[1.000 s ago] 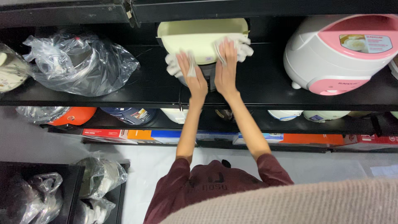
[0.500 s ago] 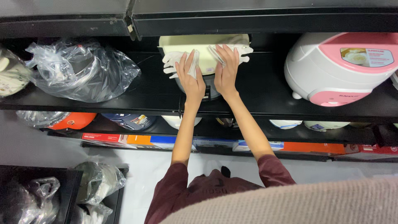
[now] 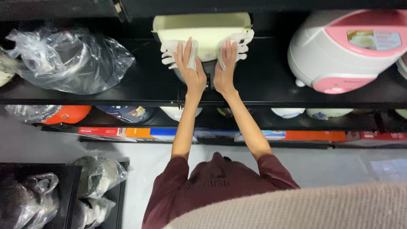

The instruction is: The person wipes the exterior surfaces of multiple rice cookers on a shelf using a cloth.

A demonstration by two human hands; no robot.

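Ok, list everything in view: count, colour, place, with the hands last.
cooker: one, pale yellow, back middle of the top shelf.
white pieces: two, white, one at each side of the cooker, under the hands.
pink cooker: one, white and pink, right on the top shelf.
bagged item: one, clear plastic around something dark, left on the top shelf.
shelf: one, black, across the frame.
lower items: several, orange, blue and white, on the shelf below.
boxes: a row, red, orange and blue, beneath that.
bagged goods: several, clear plastic, lower left.
left hand: flat on the left white piece.
right hand: flat on the right white piece.
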